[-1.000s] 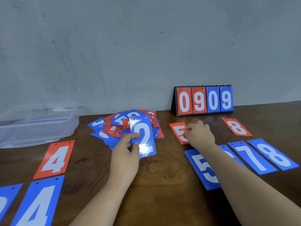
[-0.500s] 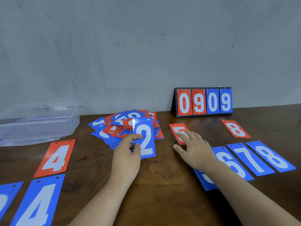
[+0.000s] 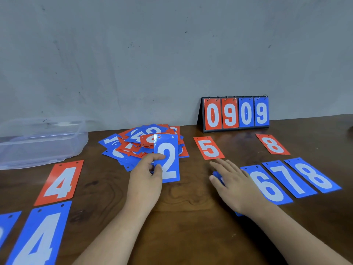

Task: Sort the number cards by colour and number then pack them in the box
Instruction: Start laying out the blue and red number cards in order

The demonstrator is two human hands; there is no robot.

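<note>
The blue 2 card (image 3: 168, 159) stands near the middle of the view, its long axis running six to twelve o'clock, the two punched holes at the twelve end and the digit reading right way up. Its far end overlaps the near edge of the loose pile of cards (image 3: 133, 142); whether its near end rests on the bench (image 3: 191, 226) I cannot tell. The left hand (image 3: 147, 178) pinches it at the nine o'clock long edge, about mid-height, between thumb and forefinger. The card looks thin, stiff, light and glossy, so I judge it will keep its shape but may slip. An edge pinch like this one suits it, and a card lying flat is probably best slid or tipped up by a corner first. The right hand (image 3: 233, 186) is flat and palm down, fingers straight and spread, holding nothing. It covers most of a blue card (image 3: 217, 175) whose number is hidden, and its fingertips point to eleven o'clock, just short of the red 5 (image 3: 209, 148). At three o'clock of that hand lie the blue 6 (image 3: 267, 185), blue 7 (image 3: 288, 178) and blue 8 (image 3: 313, 175) side by side, with the red 8 (image 3: 273, 144) beyond them. At eight o'clock lie the red 4 (image 3: 60, 182) and blue 4 (image 3: 38, 236). The clear box (image 3: 38, 142) sits at ten o'clock, and a scoreboard stand (image 3: 236, 113) at one.
</note>
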